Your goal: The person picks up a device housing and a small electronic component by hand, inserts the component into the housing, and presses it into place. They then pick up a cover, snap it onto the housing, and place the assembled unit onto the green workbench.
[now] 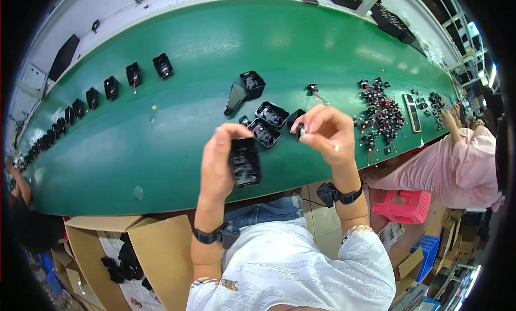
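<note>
My left hand (217, 163) grips an open black plastic housing (245, 163) by its side, its hollow inside facing up. A small dark part (300, 131) is pinched between the thumb and fingers of my right hand (329, 133); its exact kind is too small to make out. The two hands are apart, both above the near side of the green table. Just beyond them lie more black housings (272, 114), some with their hollow side up. A small wired component (313, 89) rests past my right hand.
A row of black housings (111, 88) curves along the left of the green table (177, 115). To the right are a pile of small wired components (380, 109) and a phone (412, 112). Co-workers sit at both ends. A cardboard box (161, 257) and a pink stool (406, 208) stand below.
</note>
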The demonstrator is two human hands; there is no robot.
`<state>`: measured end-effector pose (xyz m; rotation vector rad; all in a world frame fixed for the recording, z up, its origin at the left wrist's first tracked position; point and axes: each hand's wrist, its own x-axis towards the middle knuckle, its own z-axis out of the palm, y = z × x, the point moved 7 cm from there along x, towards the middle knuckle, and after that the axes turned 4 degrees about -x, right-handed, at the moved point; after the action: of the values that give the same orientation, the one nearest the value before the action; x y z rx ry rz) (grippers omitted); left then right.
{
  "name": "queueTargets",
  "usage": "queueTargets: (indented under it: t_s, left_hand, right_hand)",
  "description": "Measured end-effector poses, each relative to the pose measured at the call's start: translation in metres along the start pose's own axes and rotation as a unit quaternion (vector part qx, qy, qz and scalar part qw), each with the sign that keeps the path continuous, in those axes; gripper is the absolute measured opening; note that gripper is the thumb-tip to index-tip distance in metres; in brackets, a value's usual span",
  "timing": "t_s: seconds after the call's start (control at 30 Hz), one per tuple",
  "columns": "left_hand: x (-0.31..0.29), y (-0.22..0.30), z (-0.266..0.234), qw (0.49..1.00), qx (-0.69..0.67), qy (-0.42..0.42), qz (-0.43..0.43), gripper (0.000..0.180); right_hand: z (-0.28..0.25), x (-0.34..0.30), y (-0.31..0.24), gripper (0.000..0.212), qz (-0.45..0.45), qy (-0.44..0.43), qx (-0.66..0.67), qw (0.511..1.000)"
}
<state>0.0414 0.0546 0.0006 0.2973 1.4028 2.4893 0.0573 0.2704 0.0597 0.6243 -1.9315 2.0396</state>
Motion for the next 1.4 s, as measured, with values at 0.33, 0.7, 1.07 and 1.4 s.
queueTargets:
  t_s: [0.33, 0.7, 1.07, 1.4]
  left_hand:
    - [-0.003, 0.013, 0.027, 0.995, 0.063, -0.031, 0.065, 0.059]
    - [-0.01, 0.014, 0.017, 0.995, 0.041, 0.011, 0.09, 0.056]
    - [-0.016, 0.015, 0.002, 0.975, 0.058, 0.098, 0.192, 0.051]
    - [-0.013, 0.01, 0.0, 0.983, 0.047, 0.096, 0.15, 0.051]
  right_hand:
    - [0.058, -0.006, -0.041, 0.024, -0.071, -0.099, -0.163, 0.979]
    - [0.079, -0.007, -0.054, 0.028, -0.145, -0.089, -0.289, 0.942]
    - [0.084, -0.008, -0.047, 0.025, -0.112, -0.076, -0.267, 0.954]
    - [0.093, -0.003, -0.042, 0.029, -0.108, -0.127, -0.31, 0.936]
